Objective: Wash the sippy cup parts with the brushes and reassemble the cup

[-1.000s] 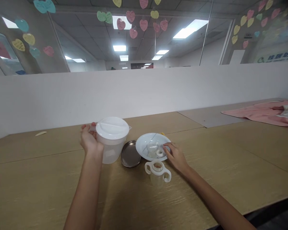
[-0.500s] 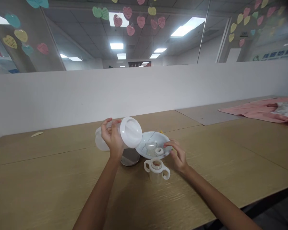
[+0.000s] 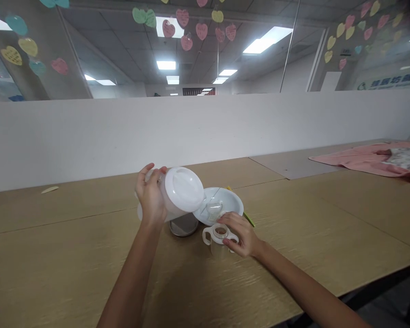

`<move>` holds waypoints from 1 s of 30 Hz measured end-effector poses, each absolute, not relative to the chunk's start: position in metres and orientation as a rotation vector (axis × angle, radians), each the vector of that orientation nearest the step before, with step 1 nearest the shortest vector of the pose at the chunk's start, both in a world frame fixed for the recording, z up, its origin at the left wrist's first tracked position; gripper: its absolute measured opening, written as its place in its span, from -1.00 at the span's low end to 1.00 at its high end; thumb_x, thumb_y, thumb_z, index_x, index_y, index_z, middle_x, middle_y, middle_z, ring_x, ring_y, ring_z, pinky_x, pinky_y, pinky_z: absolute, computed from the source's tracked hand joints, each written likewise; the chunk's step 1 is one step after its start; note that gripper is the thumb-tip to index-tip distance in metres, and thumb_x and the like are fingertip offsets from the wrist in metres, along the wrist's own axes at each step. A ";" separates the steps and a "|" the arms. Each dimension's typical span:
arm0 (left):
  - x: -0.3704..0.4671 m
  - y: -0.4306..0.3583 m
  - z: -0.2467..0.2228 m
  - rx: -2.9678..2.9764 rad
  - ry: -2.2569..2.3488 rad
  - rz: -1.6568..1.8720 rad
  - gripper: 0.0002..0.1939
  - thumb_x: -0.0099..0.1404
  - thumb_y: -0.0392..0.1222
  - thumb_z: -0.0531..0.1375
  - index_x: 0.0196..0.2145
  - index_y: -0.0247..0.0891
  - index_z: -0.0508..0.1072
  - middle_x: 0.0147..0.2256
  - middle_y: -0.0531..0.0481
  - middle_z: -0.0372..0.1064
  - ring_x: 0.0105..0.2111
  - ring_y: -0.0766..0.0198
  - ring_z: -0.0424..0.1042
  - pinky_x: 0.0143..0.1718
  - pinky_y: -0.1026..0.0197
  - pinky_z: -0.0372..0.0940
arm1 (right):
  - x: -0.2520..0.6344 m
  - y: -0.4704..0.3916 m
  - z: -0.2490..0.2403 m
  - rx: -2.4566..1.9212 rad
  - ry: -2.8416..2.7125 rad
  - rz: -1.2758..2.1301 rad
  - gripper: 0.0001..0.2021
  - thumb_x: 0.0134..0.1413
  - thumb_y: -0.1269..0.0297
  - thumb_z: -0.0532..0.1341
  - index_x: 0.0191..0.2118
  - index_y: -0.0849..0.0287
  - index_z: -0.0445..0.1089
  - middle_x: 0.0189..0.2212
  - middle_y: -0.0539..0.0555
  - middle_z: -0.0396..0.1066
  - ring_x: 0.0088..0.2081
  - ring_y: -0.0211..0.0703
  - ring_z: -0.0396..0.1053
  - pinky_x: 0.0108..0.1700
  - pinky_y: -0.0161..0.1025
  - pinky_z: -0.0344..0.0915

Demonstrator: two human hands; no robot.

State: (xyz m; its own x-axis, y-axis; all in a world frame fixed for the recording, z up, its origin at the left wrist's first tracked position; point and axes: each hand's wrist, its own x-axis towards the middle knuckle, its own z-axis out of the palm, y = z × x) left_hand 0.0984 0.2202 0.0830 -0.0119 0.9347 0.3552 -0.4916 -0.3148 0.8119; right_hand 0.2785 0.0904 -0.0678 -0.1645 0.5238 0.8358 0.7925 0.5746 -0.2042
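Observation:
A translucent pitcher with a white lid (image 3: 184,189) is tilted to the right in my left hand (image 3: 151,193), with my fingers wrapped round its body above the table. My right hand (image 3: 241,234) is closed round the right side of a two-handled baby bottle (image 3: 219,248), its thumb in front and its fingers behind the neck. The bottle stands upright without a cap, and something brownish shows through its opening. Directly behind it is a pale blue bowl (image 3: 233,200) with a clear plastic cover (image 3: 214,208) inside. My right hand hides part of the bowl.
A round grey metallic plate (image 3: 183,225) is partly under the pitcher. A green stick-like piece (image 3: 249,219) lies right of the bowl. A pink cloth (image 3: 348,159) is at the far right, and a flat pale piece (image 3: 50,189) at the far left. A white wall (image 3: 191,132) borders the table.
My right hand has moved from the bowl's right rim down and left onto the bottle, closing round it. The pitcher stays tilted, with my left hand shifted slightly left.

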 end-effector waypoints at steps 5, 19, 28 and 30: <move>0.084 0.190 0.105 1.224 0.573 1.439 -0.62 0.14 -0.12 0.21 -0.08 -0.22 0.32 -0.32 -0.07 0.47 -0.32 0.20 0.47 -0.33 0.20 0.37 | 0.277 0.090 -0.064 -1.093 -1.834 -0.362 -0.62 0.07 0.15 0.12 -0.01 0.20 0.28 -0.25 0.20 0.41 -0.21 -0.02 0.38 -0.19 -0.10 0.31; 0.102 0.161 0.090 1.663 0.561 1.349 -0.63 0.23 -0.07 0.15 -0.01 -0.19 0.34 -0.38 -0.03 0.49 -0.50 0.27 0.41 -0.55 0.30 0.25 | 0.283 0.093 -0.067 -1.095 -1.867 -0.373 -0.62 0.04 0.20 0.16 -0.01 0.20 0.26 -0.27 0.19 0.41 -0.26 -0.04 0.34 -0.25 -0.13 0.30; 0.106 0.154 0.086 1.948 0.646 1.446 -0.66 0.27 -0.14 0.08 0.00 -0.16 0.35 -0.37 -0.01 0.50 -0.38 0.22 0.41 -0.39 0.24 0.25 | 0.282 0.091 -0.067 -1.126 -1.865 -0.375 -0.61 0.05 0.20 0.15 0.01 0.19 0.27 -0.28 0.18 0.41 -0.27 -0.05 0.35 -0.26 -0.13 0.30; 0.105 0.156 0.087 1.923 0.650 1.410 -0.65 0.26 -0.12 0.09 0.00 -0.16 0.34 -0.36 -0.01 0.49 -0.39 0.23 0.41 -0.39 0.24 0.25 | 0.283 0.092 -0.067 -1.110 -1.863 -0.383 -0.61 0.05 0.20 0.15 0.01 0.20 0.27 -0.29 0.18 0.41 -0.27 -0.06 0.34 -0.27 -0.13 0.30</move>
State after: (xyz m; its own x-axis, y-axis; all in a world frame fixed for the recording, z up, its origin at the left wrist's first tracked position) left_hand 0.1046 0.1557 0.0874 0.2959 0.7194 0.6284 0.0106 -0.6603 0.7509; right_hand 0.2825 0.0915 -0.0671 -0.1861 0.5377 0.8224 0.8183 0.5480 -0.1731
